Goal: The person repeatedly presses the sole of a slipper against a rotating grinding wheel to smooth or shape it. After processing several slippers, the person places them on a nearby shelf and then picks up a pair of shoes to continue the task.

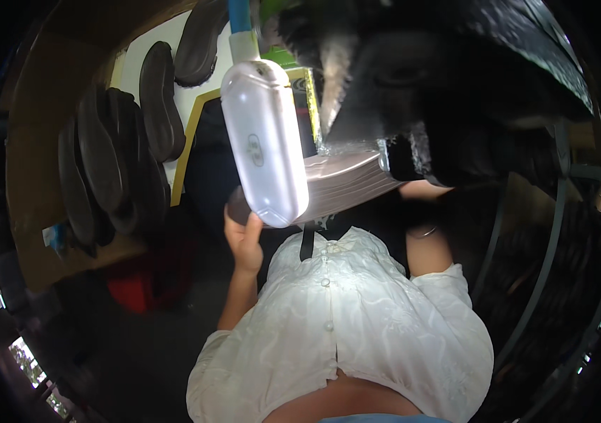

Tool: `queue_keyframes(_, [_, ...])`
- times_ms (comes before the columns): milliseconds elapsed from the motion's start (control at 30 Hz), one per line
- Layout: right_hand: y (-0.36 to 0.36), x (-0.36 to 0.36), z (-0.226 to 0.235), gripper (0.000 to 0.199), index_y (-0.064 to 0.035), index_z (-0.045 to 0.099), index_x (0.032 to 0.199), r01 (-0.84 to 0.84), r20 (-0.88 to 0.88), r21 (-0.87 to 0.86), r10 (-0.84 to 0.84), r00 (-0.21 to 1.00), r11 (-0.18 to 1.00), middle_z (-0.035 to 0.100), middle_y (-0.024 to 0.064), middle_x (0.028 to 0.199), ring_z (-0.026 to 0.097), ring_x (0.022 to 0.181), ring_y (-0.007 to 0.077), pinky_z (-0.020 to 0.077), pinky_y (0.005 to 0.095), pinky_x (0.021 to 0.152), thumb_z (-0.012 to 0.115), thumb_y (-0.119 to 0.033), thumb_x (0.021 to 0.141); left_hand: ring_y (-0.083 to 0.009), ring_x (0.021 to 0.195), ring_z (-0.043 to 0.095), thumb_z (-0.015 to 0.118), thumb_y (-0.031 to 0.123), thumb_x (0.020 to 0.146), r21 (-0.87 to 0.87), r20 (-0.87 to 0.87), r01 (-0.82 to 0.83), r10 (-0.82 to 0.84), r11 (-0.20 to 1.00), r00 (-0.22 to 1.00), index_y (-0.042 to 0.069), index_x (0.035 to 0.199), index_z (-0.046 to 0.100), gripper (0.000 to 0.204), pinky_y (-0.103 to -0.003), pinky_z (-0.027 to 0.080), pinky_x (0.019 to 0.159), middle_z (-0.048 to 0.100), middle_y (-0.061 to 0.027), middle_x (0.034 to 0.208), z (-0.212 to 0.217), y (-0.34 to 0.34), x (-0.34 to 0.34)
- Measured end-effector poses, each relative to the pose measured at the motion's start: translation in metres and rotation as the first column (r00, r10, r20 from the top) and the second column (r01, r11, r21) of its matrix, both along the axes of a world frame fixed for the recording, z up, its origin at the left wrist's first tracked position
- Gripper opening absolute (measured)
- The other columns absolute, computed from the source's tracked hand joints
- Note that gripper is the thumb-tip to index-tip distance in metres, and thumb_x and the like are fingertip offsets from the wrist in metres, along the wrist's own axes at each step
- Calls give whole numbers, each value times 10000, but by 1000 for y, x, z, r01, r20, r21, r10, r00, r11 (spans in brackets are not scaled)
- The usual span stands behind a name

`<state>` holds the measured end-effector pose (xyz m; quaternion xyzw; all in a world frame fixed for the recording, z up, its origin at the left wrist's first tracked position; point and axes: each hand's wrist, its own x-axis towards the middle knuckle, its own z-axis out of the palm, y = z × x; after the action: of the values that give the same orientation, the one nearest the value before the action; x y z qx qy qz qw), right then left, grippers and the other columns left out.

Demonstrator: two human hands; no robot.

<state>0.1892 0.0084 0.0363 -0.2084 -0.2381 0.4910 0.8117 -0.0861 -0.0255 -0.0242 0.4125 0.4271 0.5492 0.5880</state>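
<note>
My left hand (244, 240) grips the left end of a stack of thin grey sheets (346, 185), held level in front of my chest, thumb up against its edge. My right forearm rises to the stack's right end. There my right hand (424, 190) is mostly hidden under the stack and a dark shiny mass (455, 92), so its fingers do not show. A thin bracelet (424, 231) sits on that wrist. A white capsule-shaped device (264, 141) hangs on a blue strap close to the camera and covers part of the stack.
Several dark shoe soles (114, 155) stand on edge in a cardboard box (40, 106) at the left. A red object (135, 289) lies on the dark floor below it. A black metal frame (550, 261) curves along the right.
</note>
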Motion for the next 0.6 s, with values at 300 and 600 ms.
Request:
queue_keyframes(300, [-26, -66, -38, 533, 63, 428, 1147, -43, 167, -184, 74, 983, 982, 572, 153, 961, 569, 879, 203, 450, 291, 806, 504, -160, 669, -154, 956, 522, 528, 91, 781, 8, -67, -34, 35, 999, 997, -48, 1152, 451, 404, -265, 387, 856, 539, -89, 1053, -27, 12, -84])
queue_keyframes(600, [-15, -43, 5, 531, 26, 452, 1114, -92, 558, -258, 226, 798, 962, 523, 79, 967, 510, 869, 146, 415, 267, 791, 591, -203, 655, -103, 782, 590, 573, 12, 683, -176, -302, 331, -371, 927, 878, -31, 989, 594, 310, -253, 469, 694, 632, -51, 879, -56, 16, -42])
